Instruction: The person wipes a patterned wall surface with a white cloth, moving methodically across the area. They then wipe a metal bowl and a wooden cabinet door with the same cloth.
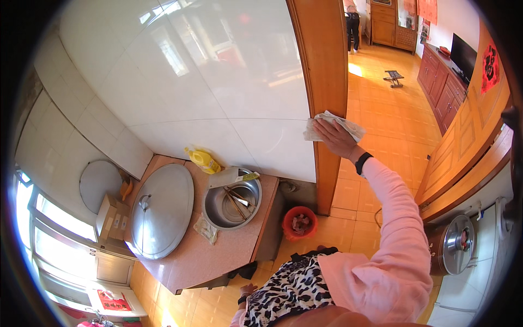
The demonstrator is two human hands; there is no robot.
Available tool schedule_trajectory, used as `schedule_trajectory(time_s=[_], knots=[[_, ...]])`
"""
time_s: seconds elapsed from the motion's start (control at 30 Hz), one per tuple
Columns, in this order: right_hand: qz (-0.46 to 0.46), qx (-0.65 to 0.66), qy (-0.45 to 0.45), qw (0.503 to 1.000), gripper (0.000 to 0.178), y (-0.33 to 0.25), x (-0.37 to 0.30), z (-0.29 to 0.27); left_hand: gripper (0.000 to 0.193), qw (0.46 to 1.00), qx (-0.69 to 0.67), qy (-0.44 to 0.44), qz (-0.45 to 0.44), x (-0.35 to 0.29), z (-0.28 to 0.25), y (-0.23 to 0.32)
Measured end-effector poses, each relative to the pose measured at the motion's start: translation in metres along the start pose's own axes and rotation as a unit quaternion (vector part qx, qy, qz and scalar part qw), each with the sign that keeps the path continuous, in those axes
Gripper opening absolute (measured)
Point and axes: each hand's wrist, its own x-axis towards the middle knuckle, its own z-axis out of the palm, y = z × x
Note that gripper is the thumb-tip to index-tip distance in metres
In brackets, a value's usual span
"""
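My right hand (336,137) reaches out to the wooden door frame (322,65), its fingers laid over a pale, crumpled cloth (354,129) and pressing it against the frame's edge. Part of that cloth juts out past the fingers on both sides. Low by my body, beside the patterned apron (297,283), hangs my left hand (248,289); it looks loosely open and touches no object that I can see.
On the pink counter (218,264) are a large metal lid (171,218), a steel basin (255,192) with utensils, and a yellow bottle (202,160). A red bucket (287,230) stands below. Beyond the doorway are a small stool (393,78) and another person (353,27).
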Motion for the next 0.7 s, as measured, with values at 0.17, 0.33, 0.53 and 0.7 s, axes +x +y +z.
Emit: schedule_trajectory(time_s=[0.17, 0.33, 0.53, 0.7], knots=[[0.006, 0.015, -0.021, 1.000, 0.057, 0.055, 0.040, -0.027, 0.037, 1.000, 0.001, -0.006, -0.001, -0.007, 0.006, 0.008], [0.194, -0.086, 0.088, 0.973, 0.071, 0.170, 0.168, -0.072, 0.032, 1.000, 0.014, -0.014, 0.009, -0.003, 0.001, 0.017], [0.291, 0.012, 0.361, 0.886, 0.058, 0.269, 0.271, -0.127, 0.027, 1.000, 0.016, 0.011, 0.022, 0.005, -0.042, 0.048], [0.410, 0.242, 0.335, 0.813, 0.066, 0.259, 0.268, -0.104, 0.026, 0.995, 0.039, -0.002, 0.090, 0.007, -0.064, 0.051]])
